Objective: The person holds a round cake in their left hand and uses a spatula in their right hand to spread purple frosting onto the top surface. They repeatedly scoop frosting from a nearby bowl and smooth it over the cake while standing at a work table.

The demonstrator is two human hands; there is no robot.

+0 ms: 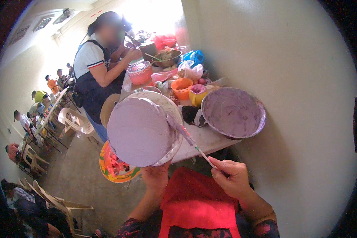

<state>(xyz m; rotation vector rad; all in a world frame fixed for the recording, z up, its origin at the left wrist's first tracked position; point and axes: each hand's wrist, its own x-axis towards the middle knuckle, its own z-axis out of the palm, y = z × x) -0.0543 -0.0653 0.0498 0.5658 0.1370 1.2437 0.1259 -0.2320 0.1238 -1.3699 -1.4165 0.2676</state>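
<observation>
A round cake (139, 133) with smooth lavender icing is held tilted toward me above the table's near edge. A pale round board (173, 147) shows past its right side. My left hand (156, 176) grips the board's lower edge from below, with its fingertips hidden behind it. In my closed right hand (230, 176) is the thin pale handle of a spatula (188, 137). The icing-smeared blade touches the cake's right side, where the icing is rougher. To the right stands a wide bowl (234, 113) coated inside with lavender icing.
Orange (181, 93) and yellow cups (198, 99), a metal bowl (167, 58) and plastic bags crowd the table behind the cake. Across it, a co-worker bends over a pink cake (140, 73). An orange-rimmed basin (123, 174) sits below left. Plastic chairs (77, 121) stand on the floor; a wall bounds the right.
</observation>
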